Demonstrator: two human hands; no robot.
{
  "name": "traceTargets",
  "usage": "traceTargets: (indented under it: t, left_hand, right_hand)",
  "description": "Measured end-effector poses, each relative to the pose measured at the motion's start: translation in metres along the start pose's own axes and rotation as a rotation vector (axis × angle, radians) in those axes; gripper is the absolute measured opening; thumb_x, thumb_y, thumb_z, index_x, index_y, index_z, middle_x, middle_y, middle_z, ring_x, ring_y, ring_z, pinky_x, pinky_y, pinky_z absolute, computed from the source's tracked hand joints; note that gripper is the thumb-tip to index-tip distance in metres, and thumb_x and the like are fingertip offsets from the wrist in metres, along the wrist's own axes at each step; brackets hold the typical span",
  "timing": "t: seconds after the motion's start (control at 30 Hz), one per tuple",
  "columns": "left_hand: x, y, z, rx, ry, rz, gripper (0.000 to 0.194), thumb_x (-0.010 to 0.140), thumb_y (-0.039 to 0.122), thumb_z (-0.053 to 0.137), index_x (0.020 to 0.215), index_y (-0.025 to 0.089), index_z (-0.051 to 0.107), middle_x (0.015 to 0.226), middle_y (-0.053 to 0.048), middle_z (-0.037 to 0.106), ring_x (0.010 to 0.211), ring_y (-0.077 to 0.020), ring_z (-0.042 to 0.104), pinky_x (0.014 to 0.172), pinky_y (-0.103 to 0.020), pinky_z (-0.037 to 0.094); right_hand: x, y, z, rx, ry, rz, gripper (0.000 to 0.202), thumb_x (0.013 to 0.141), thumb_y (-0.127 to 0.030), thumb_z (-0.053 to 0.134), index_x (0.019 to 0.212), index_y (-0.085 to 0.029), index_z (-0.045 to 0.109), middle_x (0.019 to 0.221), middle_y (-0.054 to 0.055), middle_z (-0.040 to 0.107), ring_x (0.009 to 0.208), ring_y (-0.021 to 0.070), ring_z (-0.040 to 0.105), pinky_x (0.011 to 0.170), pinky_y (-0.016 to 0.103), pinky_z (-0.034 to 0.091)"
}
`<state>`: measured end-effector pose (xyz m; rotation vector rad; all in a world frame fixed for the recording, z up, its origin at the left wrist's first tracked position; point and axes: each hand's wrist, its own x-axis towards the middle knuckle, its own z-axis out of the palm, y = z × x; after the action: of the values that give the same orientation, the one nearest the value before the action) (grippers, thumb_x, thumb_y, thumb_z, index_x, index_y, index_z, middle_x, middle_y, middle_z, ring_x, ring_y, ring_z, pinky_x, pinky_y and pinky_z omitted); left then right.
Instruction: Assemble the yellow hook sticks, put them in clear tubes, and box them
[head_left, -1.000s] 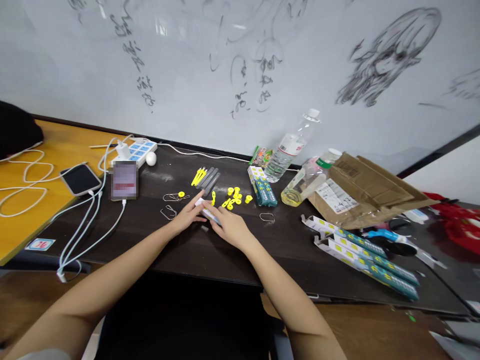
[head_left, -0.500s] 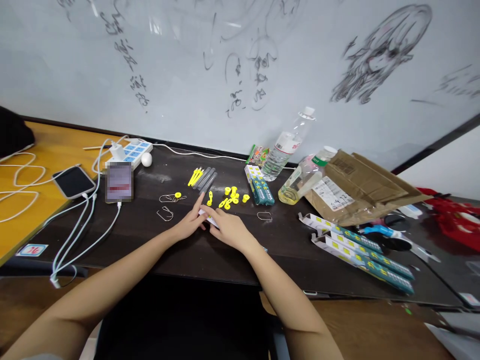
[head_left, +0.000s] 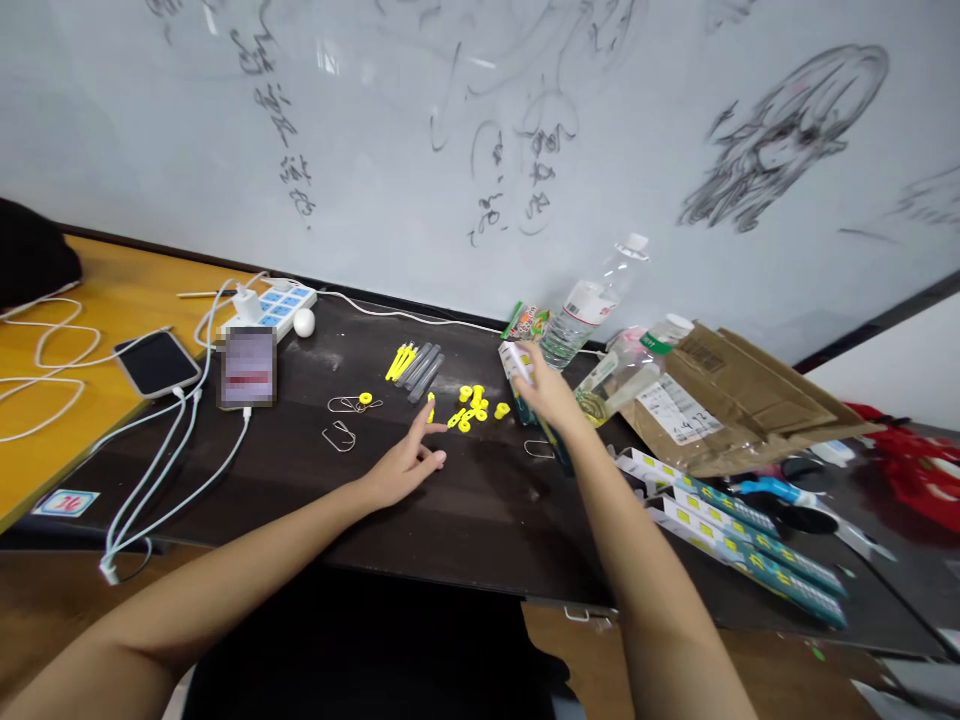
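My right hand point(head_left: 551, 393) is closed on a slim white-and-green carton point(head_left: 558, 448), partly hidden under the palm. It is over a similar carton point(head_left: 508, 352) lying at the back of the desk. My left hand point(head_left: 405, 467) holds nothing, its fingers apart. Its fingertips are close to a small yellow plastic piece point(head_left: 431, 403); whether they touch it I cannot tell. Several yellow plastic pieces point(head_left: 478, 408) lie between the hands. Behind them are yellow sticks point(head_left: 401, 361) and grey translucent tubes point(head_left: 421, 368). Bent wire clips point(head_left: 340, 437) lie on the left.
Several long cartons point(head_left: 742, 560) lie on the right, before a brown paper package point(head_left: 705, 400). Two bottles, one clear point(head_left: 589, 310) and one green-labelled point(head_left: 637, 365), stand near the whiteboard point(head_left: 390, 180). A power strip point(head_left: 281, 305), phone point(head_left: 157, 362), screen point(head_left: 247, 368) and white cables occupy the left.
My right hand has moved right and away from my body with the carton, off my left hand. My left hand has let go of the carton and opened. The view has shifted slightly.
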<state>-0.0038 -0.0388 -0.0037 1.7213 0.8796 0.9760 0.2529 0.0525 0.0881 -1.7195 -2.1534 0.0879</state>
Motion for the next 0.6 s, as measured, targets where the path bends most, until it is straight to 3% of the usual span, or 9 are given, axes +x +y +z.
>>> traceTargets:
  t: [0.13,0.3,0.43,0.6]
  left_hand:
    - [-0.004,0.002,0.003,0.057,-0.022,0.063,0.076,0.091,0.033,0.048,0.149,0.036,-0.002,0.135,-0.012,0.046,0.078,-0.0105,0.061,0.068,-0.027,0.049]
    - [-0.007,0.005,0.002,0.115,-0.056,0.046,0.074,0.091,0.032,0.047,0.148,0.037,-0.001,0.134,-0.009,0.047,0.075,-0.0090,0.059,0.069,-0.027,0.049]
    - [-0.007,0.008,-0.002,0.160,-0.079,0.051,0.074,0.091,0.034,0.046,0.148,0.037,-0.001,0.134,-0.008,0.048,0.076,-0.0103,0.059,0.067,-0.027,0.050]
    - [-0.010,0.018,-0.002,0.279,-0.136,0.108,0.071,0.090,0.032,0.046,0.148,0.035,0.005,0.134,-0.007,0.049,0.075,-0.0114,0.060,0.072,-0.029,0.050]
  right_hand:
    - [0.062,0.047,0.007,-0.053,-0.047,0.188,0.056,0.084,-0.029,0.045,0.138,-0.020,0.034,0.108,0.014,0.066,0.092,0.0298,0.064,0.079,0.037,0.045]
    - [0.105,0.054,0.032,-0.179,-0.120,0.336,0.055,0.087,-0.031,0.045,0.139,-0.020,0.034,0.125,0.020,0.055,0.108,0.0309,0.058,0.086,0.041,0.044]
    - [0.097,0.039,0.046,-0.324,-0.021,0.367,0.057,0.087,-0.035,0.046,0.141,-0.020,0.033,0.134,0.021,0.045,0.114,0.0344,0.053,0.088,0.045,0.043]
    - [0.042,0.043,0.035,-0.397,0.008,0.310,0.056,0.088,-0.038,0.042,0.141,-0.021,0.033,0.124,0.019,0.050,0.111,0.0345,0.053,0.085,0.044,0.045]
